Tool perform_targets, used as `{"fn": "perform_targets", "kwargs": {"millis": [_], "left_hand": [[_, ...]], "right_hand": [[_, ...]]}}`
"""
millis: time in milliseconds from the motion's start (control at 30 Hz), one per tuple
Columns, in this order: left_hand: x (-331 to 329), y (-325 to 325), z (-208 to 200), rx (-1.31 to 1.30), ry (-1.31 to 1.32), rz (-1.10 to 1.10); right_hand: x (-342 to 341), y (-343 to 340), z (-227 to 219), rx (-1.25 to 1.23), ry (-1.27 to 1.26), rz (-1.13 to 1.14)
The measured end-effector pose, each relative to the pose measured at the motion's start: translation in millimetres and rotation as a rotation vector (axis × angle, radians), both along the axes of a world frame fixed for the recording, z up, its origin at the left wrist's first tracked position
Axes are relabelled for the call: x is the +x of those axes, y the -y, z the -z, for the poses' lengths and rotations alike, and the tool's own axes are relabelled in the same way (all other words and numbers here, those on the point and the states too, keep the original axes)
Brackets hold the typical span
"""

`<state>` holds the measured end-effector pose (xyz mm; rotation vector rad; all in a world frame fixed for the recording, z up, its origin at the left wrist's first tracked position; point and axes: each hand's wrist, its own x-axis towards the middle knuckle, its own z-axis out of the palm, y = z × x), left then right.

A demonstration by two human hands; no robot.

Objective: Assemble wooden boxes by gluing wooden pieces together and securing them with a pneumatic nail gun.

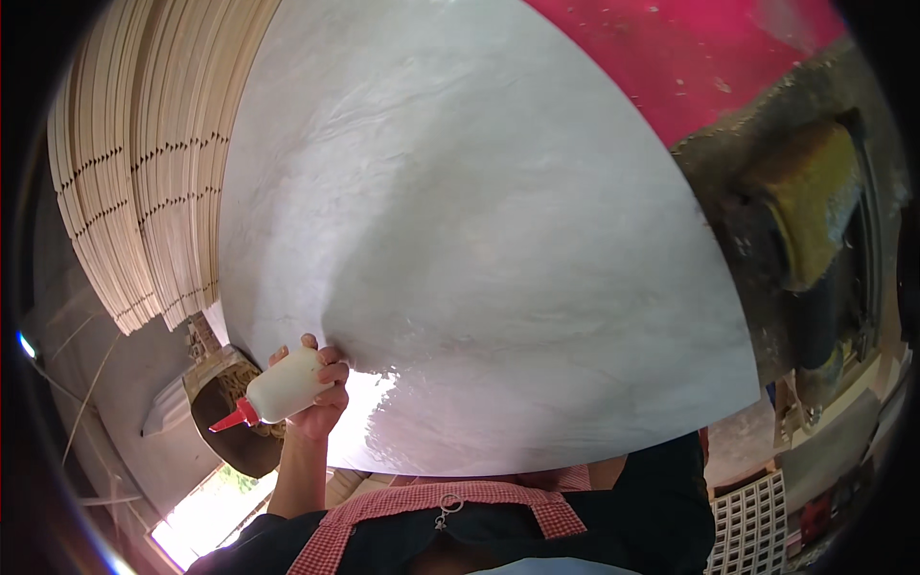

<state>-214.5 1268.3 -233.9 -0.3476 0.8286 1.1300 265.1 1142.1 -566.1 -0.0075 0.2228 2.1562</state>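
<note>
My left hand (324, 407) is wrapped round a white squeeze bottle (287, 386) with a red pointed nozzle. The bottle lies tilted, its nozzle aimed down and to the left. Just beyond the hand spreads a large white glossy sheet or board (498, 230), with a wet-looking shiny patch near its front left edge. Whether the hand touches the sheet is unclear. My right hand does not show; a dark sleeve reaches the sheet's near edge at the right, and what lies behind that edge is hidden.
Stacked pale wooden strips with notched edges (153, 182) stand at the far left. Beside the bottle is a dark round container (216, 412) of brownish pieces. A pink surface (690, 57), a yellowish padded object (815, 201) and a white lattice crate (747, 522) lie along the right.
</note>
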Motion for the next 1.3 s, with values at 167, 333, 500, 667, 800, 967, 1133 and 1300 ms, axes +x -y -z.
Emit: {"fn": "perform_targets", "kwargs": {"millis": [167,333,500,667,800,967,1133,1300], "left_hand": [[2.0,-0.2,-3.4,-0.002,0.013,-0.022],[1.4,-1.5,-4.8,0.043,0.05,-0.02],[8.9,0.6,-4.9,0.044,0.063,-0.033],[12.3,2.7,-10.2,0.057,0.123,-0.047],[15.3,-0.4,-16.3,0.054,0.156,-0.058],[12.1,-1.0,-24.3,0.071,0.158,-0.072],[6.5,0.2,-25.0,0.029,0.127,-0.086],[9.2,9.1,-16.8,0.001,0.136,-0.106]], "right_hand": [[-20.9,5.8,-33.8,-0.31,0.38,0.173],[-24.1,-35.0,-100.6,-0.528,0.709,0.296],[-16.7,-127.6,-198.6,-0.939,0.352,-0.245],[-46.9,-137.8,-227.5,-0.996,0.21,-0.332],[-129.5,-134.3,-256.3,-0.937,0.501,0.057],[-140.4,-143.9,-258.8,-0.942,0.408,0.083],[-128.0,-129.2,-241.3,-1.08,0.42,0.127],[-81.8,-80.3,-162.7,-0.259,0.403,0.432]]}}
